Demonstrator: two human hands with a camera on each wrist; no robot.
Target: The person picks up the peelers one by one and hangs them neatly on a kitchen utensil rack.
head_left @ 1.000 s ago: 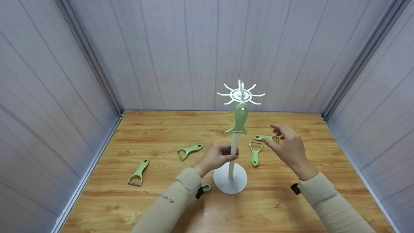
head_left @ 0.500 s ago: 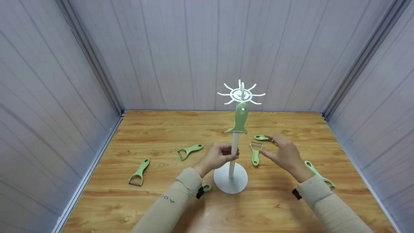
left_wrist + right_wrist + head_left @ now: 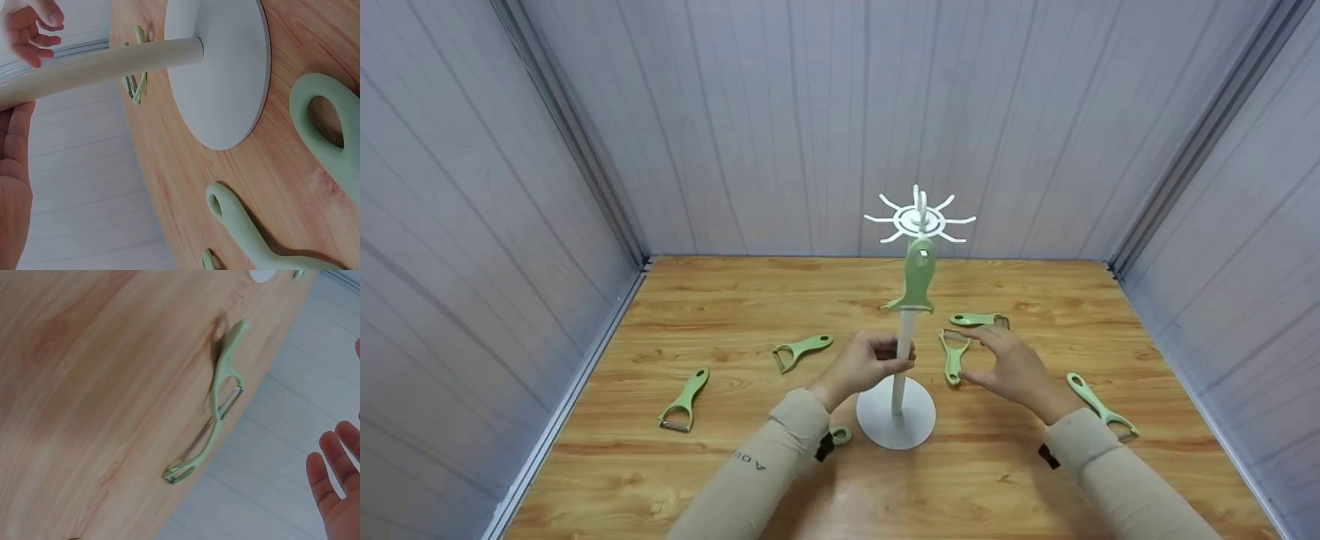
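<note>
My left hand grips the pole of a white stand with a round base and a ring of hooks on top. From a front hook hangs a green vegetable peeler, blade end down. My right hand reaches in low on the right, thumb and fingers spread around the near peeler, fingertips close to its blade and handle ends. In the right wrist view the fingers appear well apart from the peelers. Just behind lies another peeler.
Further peelers lie on the wooden table: one at far left, one left of the stand, and one by the right forearm. Another peeler is mostly hidden under the left sleeve. Panel walls enclose the back and sides.
My right hand has moved left and down toward the near peeler, uncovering the peeler by the right forearm and the rear one's blade end. The left hand keeps its grip on the pole.
</note>
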